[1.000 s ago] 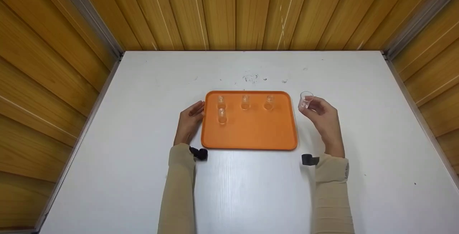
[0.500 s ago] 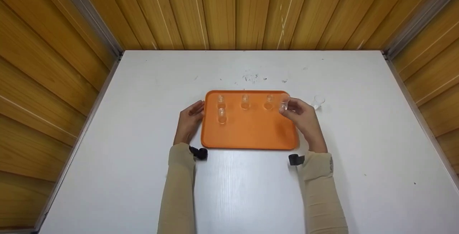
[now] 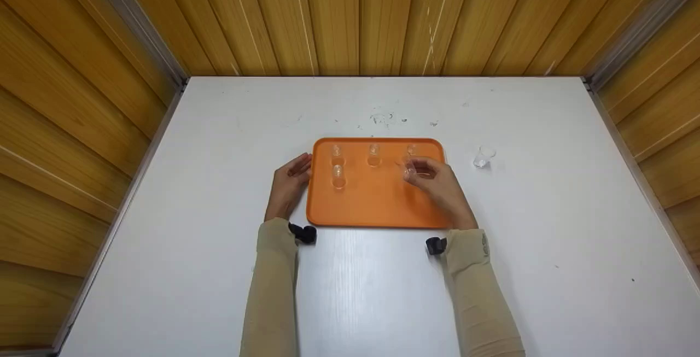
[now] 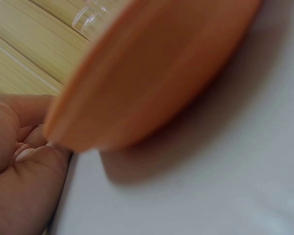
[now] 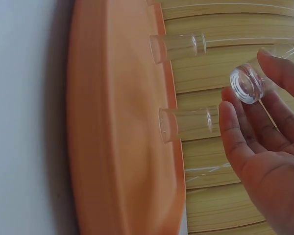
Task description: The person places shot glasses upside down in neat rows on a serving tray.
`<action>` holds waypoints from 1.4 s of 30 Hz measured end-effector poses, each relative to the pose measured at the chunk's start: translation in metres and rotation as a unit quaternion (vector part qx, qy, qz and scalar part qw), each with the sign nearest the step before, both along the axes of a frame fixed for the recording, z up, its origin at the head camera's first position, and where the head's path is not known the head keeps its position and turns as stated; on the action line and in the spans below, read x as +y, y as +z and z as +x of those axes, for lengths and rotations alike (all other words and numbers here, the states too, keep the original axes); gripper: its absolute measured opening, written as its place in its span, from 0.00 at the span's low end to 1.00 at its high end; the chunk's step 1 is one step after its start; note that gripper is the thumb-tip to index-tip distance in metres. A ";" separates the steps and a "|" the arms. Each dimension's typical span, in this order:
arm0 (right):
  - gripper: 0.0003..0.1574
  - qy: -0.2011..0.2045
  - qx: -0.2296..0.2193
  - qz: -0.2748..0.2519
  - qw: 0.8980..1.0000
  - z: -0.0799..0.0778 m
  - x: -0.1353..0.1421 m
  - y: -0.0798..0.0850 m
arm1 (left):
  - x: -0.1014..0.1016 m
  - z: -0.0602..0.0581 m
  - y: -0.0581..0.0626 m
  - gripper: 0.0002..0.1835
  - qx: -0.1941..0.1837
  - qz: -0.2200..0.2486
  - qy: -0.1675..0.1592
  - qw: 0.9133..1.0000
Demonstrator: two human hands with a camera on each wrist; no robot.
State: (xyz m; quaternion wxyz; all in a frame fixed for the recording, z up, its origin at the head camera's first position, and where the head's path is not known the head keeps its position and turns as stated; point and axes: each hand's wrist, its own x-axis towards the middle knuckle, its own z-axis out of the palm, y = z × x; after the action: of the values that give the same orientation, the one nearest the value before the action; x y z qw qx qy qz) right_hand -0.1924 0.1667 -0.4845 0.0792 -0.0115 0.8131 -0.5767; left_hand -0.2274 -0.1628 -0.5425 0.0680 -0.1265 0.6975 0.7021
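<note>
My right hand pinches a clear shot glass between thumb and fingers, above the right part of an orange tray. In the right wrist view the held glass is tilted, its thick base toward the tray. Several shot glasses stand upside down on the tray: one at back left, one at back middle, one at back right partly behind my right fingers, and one in front at left. My left hand rests its fingers against the tray's left rim, gripping nothing visibly.
Another shot glass stands upright on the white table, right of the tray. Wood-patterned panels rise behind the table and at both sides.
My right hand has carried the shot glass leftward from beside the tray to over it, near the back right glass. The glass on the table has come into view. My left hand stays still.
</note>
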 end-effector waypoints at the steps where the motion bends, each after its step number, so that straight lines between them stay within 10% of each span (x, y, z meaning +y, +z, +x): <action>1: 0.28 0.004 0.002 0.001 1.000 0.000 -0.002 -0.001 | 0.000 0.000 0.000 0.27 0.002 0.000 0.000 1.000; 42: 0.28 0.042 -0.003 0.032 0.999 -0.014 -0.038 -0.014 | 0.000 -0.001 0.001 0.26 -0.013 -0.007 0.003 1.000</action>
State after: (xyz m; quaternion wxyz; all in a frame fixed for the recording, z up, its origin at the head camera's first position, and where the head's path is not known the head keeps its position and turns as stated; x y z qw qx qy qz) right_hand -0.2061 0.1289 -0.4986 0.1061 -0.0418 0.8298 -0.5463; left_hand -0.2281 -0.1624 -0.5417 0.0738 -0.1381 0.7011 0.6957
